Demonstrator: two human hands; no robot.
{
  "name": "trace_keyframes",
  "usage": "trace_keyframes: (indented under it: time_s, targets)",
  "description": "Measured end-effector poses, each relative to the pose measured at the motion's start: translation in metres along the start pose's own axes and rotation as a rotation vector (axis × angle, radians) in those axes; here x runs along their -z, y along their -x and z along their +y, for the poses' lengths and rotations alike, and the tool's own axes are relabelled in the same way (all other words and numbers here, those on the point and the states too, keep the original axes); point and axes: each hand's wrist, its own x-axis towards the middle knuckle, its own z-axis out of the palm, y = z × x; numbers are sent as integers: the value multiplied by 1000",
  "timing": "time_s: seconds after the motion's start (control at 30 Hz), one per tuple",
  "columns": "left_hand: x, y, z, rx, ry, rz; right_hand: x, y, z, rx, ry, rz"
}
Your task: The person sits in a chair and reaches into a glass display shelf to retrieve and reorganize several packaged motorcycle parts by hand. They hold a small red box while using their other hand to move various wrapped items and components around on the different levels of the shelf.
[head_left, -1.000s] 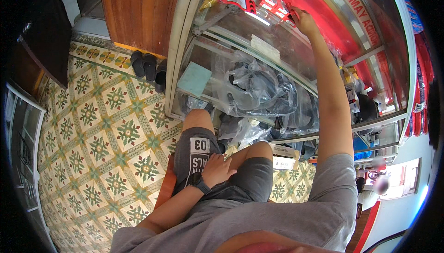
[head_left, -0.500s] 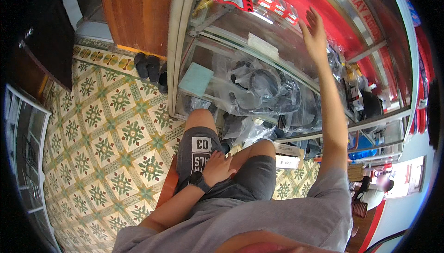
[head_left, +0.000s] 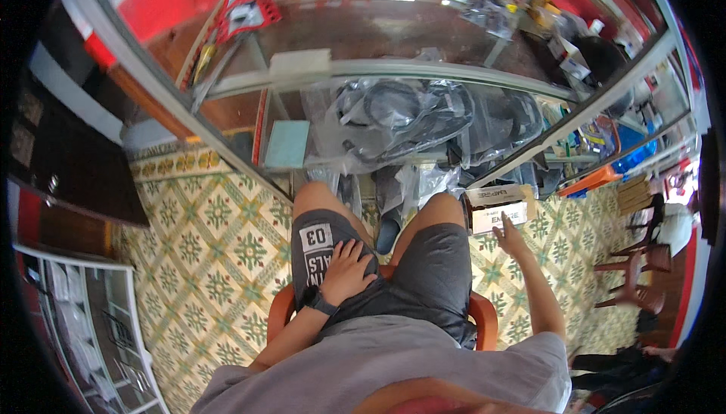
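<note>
The glass display cabinet with a metal frame [head_left: 423, 74] fills the space ahead of my knees; its shelves carry clear plastic bags of black cables [head_left: 401, 111] and, along the far edge, red carded packets [head_left: 246, 13]. Below it lies the green-and-cream patterned tile floor [head_left: 204, 240]. I sit on an orange plastic chair [head_left: 484, 316], knees almost at the cabinet's front edge.

The small brown cardboard box with a white label [head_left: 499, 206] stands at the cabinet's lower right front corner, just beside my right knee. My right hand [head_left: 510, 238] is low beside it, fingers spread and gripping nothing, fingertips touching or nearly touching the box's lower edge; which, I cannot tell. My left hand [head_left: 348, 270] rests flat and relaxed on my left thigh, holding nothing, a black wristwatch [head_left: 321, 304] on the wrist.

To take the box well, I judge: close thumb and fingers over opposite faces, lift straight, clear the cabinet frame.
</note>
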Motion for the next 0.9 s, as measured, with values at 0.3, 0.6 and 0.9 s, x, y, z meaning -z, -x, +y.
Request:
trace_keyframes:
  time_s: [0.3,0.6,0.9]
  targets:
    - [21,13,21,-419,8,-229,19,105,-155,1311,-83,-167]
    - [74,-6,-106,27,-360,-47,30,34,-98,410,-332,22]
    - [58,21,-34,-528,-52,-167,28,74,-142,1169,-38,8]
